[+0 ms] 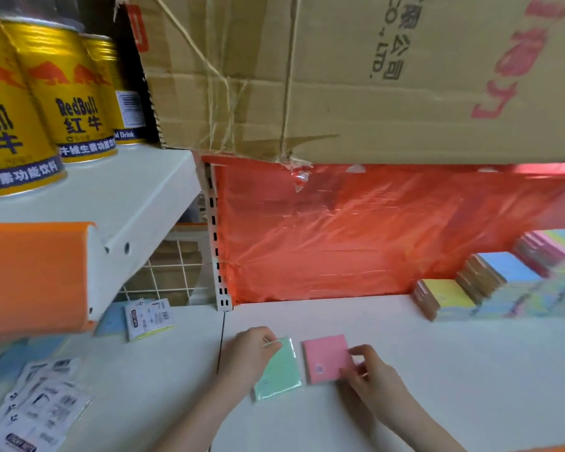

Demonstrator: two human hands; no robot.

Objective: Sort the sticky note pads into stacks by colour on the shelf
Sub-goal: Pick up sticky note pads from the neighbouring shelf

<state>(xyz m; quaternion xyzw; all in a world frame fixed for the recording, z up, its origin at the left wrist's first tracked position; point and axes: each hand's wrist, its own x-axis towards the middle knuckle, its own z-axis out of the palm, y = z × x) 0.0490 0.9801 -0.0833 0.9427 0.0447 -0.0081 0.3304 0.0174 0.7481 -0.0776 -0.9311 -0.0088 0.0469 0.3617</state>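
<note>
- My left hand (253, 349) pinches the top left corner of a green pad (277, 370), thumb and fingers curled on its edge; the pad lies flat on the white shelf (437, 370).
- My right hand (366, 370) grips the right edge of a pink pad (327, 357), fingers curled over it. It lies flat just beside the green one, a narrow gap between them.
- Both pads look light, thin and stiff enough to lift by one edge. The green one has glossy wrapping, so I judge it slippery; a pinch across a corner or side seems safest.
- At the far right stand stacks of pads (490, 288), with yellow and blue tops showing.
- More wrapped pads (149, 318) lie loose on the left.
- Behind is red plastic sheeting (356, 236); above, a cardboard box (340, 76) and yellow drink cans (69, 93).
</note>
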